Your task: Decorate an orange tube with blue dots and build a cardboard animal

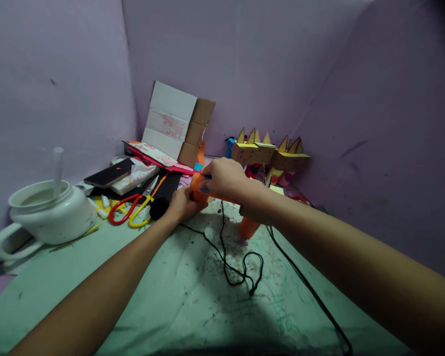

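An orange roll (198,185) is held between my two hands near the middle of the view. My left hand (183,203) grips its lower part from the left. From above and to the right, my right hand (224,177) pinches its upper edge. Beneath my right forearm stands another orange tube (249,227), with a cardboard piece at its top partly hidden by the arm. Black yarn (224,257) trails in loops on the table below my hands, and a black ball of yarn (159,208) lies just left of my left hand.
A white pot (54,212) with a handle stands at the left. Red and yellow scissors (133,210), a dark phone (109,172) and papers lie beside it. An unfolded cardboard box (172,123) leans on the wall. Spiked cardboard figures (254,152) stand at the back right. A black cable (307,282) crosses the table (152,306).
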A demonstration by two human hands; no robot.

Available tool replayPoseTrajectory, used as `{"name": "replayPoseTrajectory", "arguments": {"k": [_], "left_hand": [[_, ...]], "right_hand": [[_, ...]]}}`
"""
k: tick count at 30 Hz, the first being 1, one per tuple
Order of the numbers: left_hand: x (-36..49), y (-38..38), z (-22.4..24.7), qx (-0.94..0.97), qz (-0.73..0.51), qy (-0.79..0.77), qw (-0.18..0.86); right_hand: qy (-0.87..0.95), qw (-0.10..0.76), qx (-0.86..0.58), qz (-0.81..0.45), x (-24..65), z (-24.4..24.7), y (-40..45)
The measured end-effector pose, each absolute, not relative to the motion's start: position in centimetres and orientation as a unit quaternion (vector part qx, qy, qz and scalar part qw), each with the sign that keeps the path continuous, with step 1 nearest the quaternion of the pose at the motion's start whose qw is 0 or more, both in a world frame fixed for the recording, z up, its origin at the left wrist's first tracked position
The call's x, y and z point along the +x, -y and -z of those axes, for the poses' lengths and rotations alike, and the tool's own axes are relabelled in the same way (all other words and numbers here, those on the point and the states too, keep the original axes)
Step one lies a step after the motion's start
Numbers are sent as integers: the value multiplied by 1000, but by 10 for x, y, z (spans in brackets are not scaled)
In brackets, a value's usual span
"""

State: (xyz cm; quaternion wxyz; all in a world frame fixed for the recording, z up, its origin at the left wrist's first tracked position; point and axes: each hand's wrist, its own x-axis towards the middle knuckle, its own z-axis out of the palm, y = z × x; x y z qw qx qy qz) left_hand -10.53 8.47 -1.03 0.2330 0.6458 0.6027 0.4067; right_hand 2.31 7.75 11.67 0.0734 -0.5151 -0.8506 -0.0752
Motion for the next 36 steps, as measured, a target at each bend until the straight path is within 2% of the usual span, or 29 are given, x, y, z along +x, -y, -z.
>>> {"name": "replayPoseTrajectory", "arguments": {"k": [36], "left_hand": [[-105, -86, 11, 642, -406, -607, 234]], "right_hand": [[855, 70, -508, 81, 23, -118, -76]]}}
